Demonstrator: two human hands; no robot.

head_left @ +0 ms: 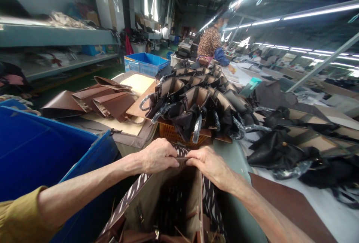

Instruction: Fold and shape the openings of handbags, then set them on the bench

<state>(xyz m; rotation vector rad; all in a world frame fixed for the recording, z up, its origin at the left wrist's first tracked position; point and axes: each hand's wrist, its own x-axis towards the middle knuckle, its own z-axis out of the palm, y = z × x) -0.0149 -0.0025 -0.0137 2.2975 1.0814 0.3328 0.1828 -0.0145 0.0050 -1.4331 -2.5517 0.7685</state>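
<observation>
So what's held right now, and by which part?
A patterned bag, by its far top edge: left hand and right hand each pinch it with the fingers.

A mustard-yellow sleeve (24, 213), softly creased, can be seen in the lower left corner, ended in a loose edge. The left hand (157, 156) and right hand (209, 164) are left bare, as are both forearms (89, 187).
</observation>
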